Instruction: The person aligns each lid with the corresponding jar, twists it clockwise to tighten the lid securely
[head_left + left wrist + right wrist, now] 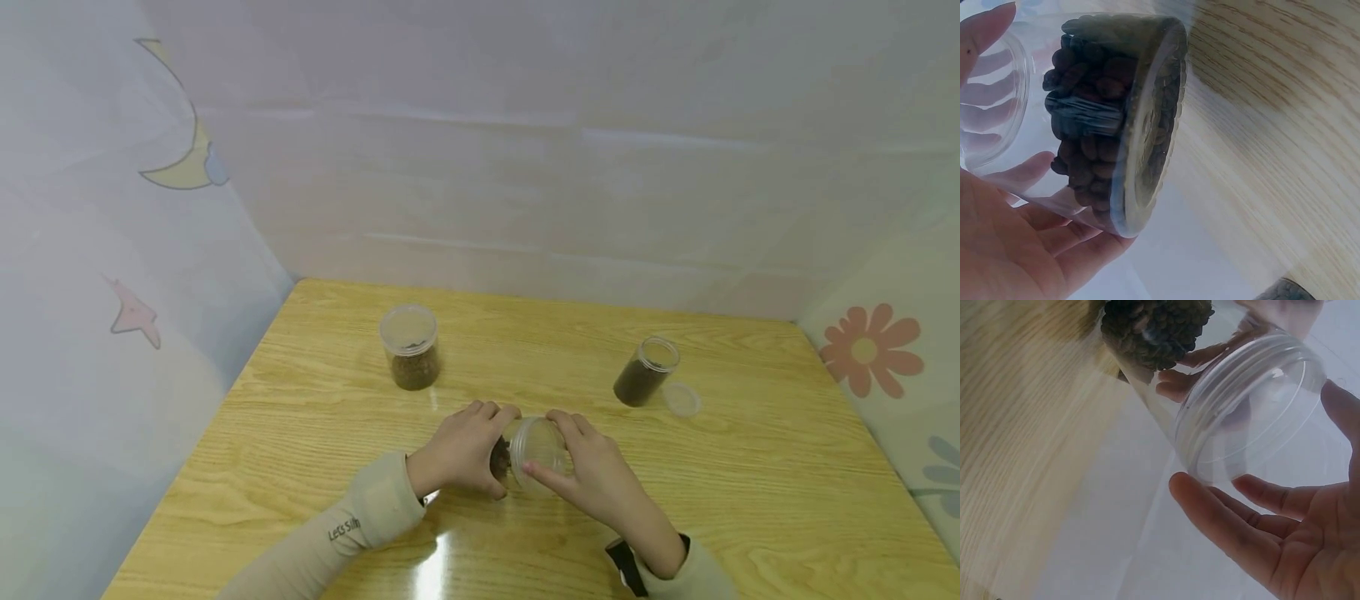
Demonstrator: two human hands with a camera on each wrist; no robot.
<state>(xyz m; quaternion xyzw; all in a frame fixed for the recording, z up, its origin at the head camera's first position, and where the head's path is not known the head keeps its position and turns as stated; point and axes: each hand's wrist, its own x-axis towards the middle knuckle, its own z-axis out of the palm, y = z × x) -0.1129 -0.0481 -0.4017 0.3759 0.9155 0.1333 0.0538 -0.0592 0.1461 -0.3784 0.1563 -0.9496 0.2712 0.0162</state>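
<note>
Pale sleeves, the left one (337, 525) printed with dark lettering, reach across a wood-grain worktop (300, 433) as a person steadies a clear jar (528, 457) between two hands. The left hand (467, 450) grasps the end filled with dark, bean-like pieces (1094, 125), while the fingers of the right hand (596, 479) curl round the ridged, clear end. The jar sits tilted near the middle of the worktop, toward the person. Beyond the left hand stands a wide container (415, 368), partly filled with dark brown contents; farther right, a slimmer container (639, 383) of dark contents stands near a clear disc (682, 399). A pale backdrop (480, 183) bears a moon (180, 172) and a red flower (870, 350).
</note>
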